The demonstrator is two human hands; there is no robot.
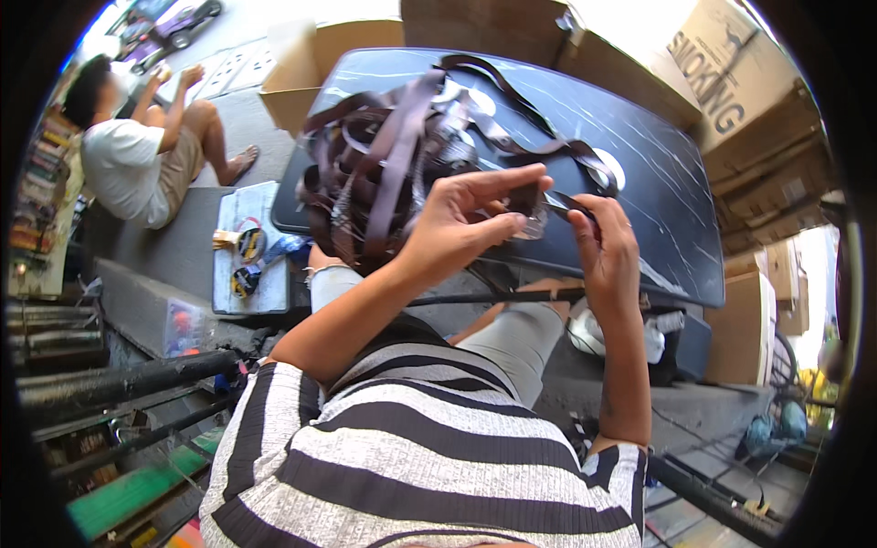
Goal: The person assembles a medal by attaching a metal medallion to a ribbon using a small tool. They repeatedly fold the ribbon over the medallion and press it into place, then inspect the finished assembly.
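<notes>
Dark brown strip [523, 198] between the left fingers [502, 181].
Thumb and forefinger curve around it; whether they pinch it, I can't tell. Just rightward, the right fingers [586, 236] are clamped on a small dark tool [567, 203]. Beyond the left fingers, tangled brown ribbons [395, 173] heap on the veined black tabletop [662, 219].

A black-and-white striped top [429, 457] goes with pale shorts [523, 349].
</notes>
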